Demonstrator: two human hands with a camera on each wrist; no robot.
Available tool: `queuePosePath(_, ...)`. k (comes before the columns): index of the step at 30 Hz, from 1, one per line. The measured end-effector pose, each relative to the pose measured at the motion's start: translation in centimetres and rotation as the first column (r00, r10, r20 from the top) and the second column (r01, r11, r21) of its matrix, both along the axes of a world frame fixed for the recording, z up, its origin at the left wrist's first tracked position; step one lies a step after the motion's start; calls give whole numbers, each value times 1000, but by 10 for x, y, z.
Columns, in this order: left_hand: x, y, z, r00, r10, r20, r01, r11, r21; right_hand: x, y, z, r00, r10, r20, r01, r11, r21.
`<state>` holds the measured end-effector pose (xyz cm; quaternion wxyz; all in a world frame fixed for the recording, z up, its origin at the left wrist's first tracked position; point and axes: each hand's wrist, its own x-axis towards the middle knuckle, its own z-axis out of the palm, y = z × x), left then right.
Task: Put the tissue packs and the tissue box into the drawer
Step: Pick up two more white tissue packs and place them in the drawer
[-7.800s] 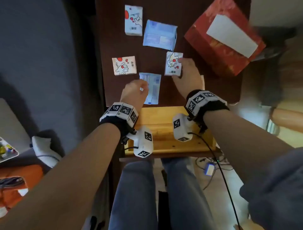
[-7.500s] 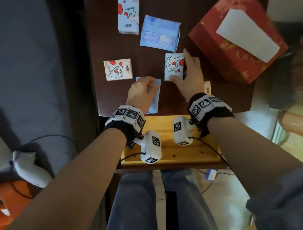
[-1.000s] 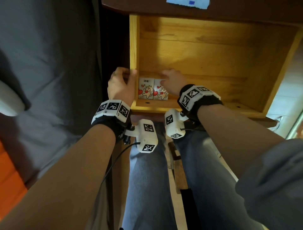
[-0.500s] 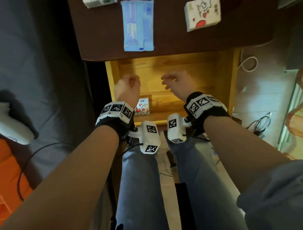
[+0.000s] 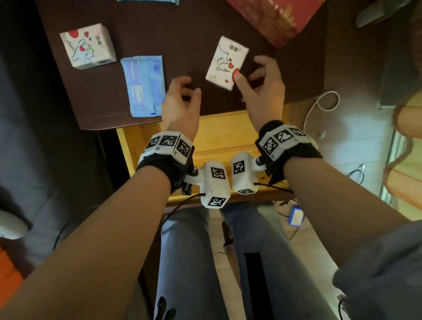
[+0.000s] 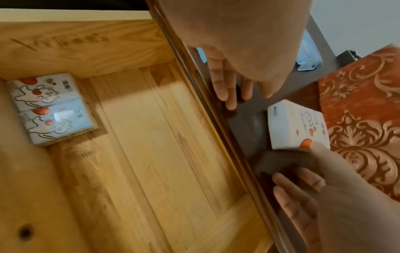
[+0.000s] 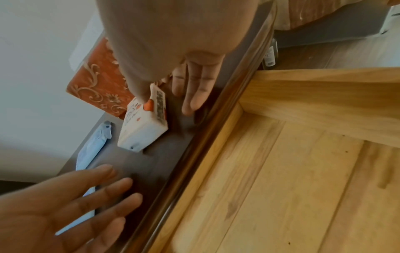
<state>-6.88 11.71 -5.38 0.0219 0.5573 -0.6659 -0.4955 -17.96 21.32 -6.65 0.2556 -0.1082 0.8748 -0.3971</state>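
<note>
Two white cartoon tissue packs (image 6: 49,109) lie side by side in a corner of the open wooden drawer (image 5: 219,137). On the dark tabletop (image 5: 182,41) lie a white pack (image 5: 226,62), a second white pack (image 5: 88,46), a blue pack (image 5: 145,84) and the red tissue box (image 5: 274,18). My right hand (image 5: 247,70) hovers at the first white pack; its thumb touches the pack's near corner and its fingers stay spread beside it. My left hand (image 5: 189,88) hangs loosely curled and empty, just left of that pack.
Another blue pack (image 5: 148,1) shows at the table's far edge. Most of the drawer floor (image 7: 303,171) is bare wood. My knees sit below the drawer front. A white cable (image 5: 319,102) hangs to the right of the table.
Both hands have risen from the drawer, where they left two white packs, to the tabletop. The right thumb now touches a white pack.
</note>
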Motion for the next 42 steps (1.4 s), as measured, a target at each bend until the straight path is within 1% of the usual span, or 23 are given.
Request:
queuePosePath(3,-12,-4,2,999,-28,-15,28,999,-39,-8,-3,-2,998,62,25,-63,998,27)
queuePosePath(5,-17,-6,2,996,-90,-22,89,995,-40,-11,-6,-2,993,105,46,-107,994,36)
queuePosePath(7,-21,-6,2,989,-146,-20,146,989,-17,-12,-9,-3,987,156,37,-157,986,49)
queuePosePath(9,-23,-7,0,991,-126,-42,127,992,21,-11,-12,-5,980,198,29,-200,979,52)
queuePosePath(13,-14,-9,-7,997,-18,-74,24,996,81,-5,-20,-3,967,242,84,-245,969,29)
queuePosePath(15,-7,-10,-7,995,-10,-96,21,994,108,-2,-26,2,962,244,121,-248,969,19)
queuePosePath(17,0,-13,-5,994,-33,-102,46,991,128,2,-32,5,957,232,176,-236,972,2)
queuePosePath(21,16,-32,2,993,-52,-109,67,989,135,17,-54,16,920,141,366,-138,990,-35)
queuePosePath(24,28,-54,8,994,-43,-105,49,997,64,26,-72,22,883,50,466,-35,999,-41)
queuePosePath(27,44,-82,13,996,-6,-88,-2,996,-91,36,-93,22,852,10,523,32,997,-71)
queuePosePath(30,60,-108,14,998,28,-52,-39,973,-229,48,-114,21,840,17,542,43,994,-98)
queuePosePath(33,78,-128,11,998,50,34,-35,937,-348,58,-132,17,839,26,543,44,992,-115)
queuePosePath(35,90,-137,6,997,60,40,-39,915,-402,64,-141,14,845,14,534,59,991,-121)
queuePosePath(38,100,-148,-4,994,28,103,21,897,-441,68,-147,9,872,-11,490,74,991,-109)
queuePosePath(40,101,-156,-9,989,-31,144,93,887,-452,69,-149,5,881,-31,473,89,991,-101)
queuePosePath(42,100,-162,-13,981,-107,163,168,889,-427,68,-151,3,891,-45,453,96,991,-90)
